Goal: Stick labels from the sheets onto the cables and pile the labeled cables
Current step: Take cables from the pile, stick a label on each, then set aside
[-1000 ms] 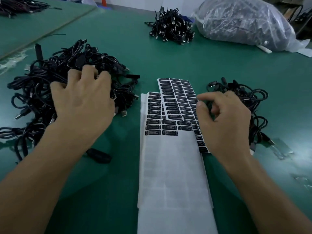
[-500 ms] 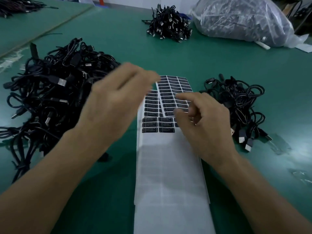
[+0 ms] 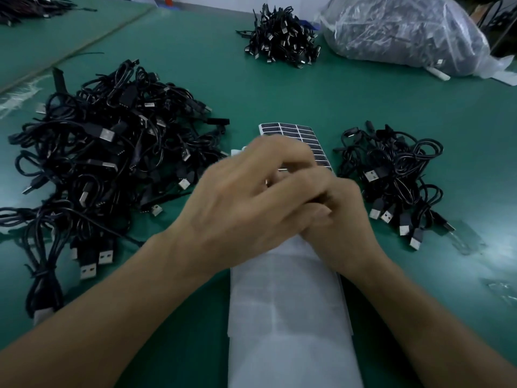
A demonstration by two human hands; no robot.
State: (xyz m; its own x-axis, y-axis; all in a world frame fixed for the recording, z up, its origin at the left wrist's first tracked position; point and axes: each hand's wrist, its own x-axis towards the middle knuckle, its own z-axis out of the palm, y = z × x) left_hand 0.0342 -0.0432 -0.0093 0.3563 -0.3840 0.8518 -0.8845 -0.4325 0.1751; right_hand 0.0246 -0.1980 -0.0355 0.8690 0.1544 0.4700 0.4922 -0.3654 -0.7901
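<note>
Two overlapping label sheets point(image 3: 291, 303) lie in the middle of the green table, with rows of black labels point(image 3: 296, 133) at their far end and bare white backing nearer me. My left hand point(image 3: 246, 203) and my right hand point(image 3: 347, 222) meet above the sheets, the left fingers lying over the right fingers. Both sets of fingers are curled and blurred. A small pale glint shows between them; what they hold is hidden. A big heap of black USB cables point(image 3: 106, 152) lies to the left, and a smaller pile of cables point(image 3: 397, 175) to the right.
At the back of the table point(image 3: 195, 60) sits another bunch of cables point(image 3: 282, 37), beside a large clear plastic bag point(image 3: 405, 32) full of cables. Scraps of clear film point(image 3: 464, 239) lie at the right. More cables point(image 3: 33, 7) rest on the neighbouring table, far left.
My left hand left the big cable heap and swung right over the label sheets to meet my right hand, which stayed at the labels. The view shifted slightly.
</note>
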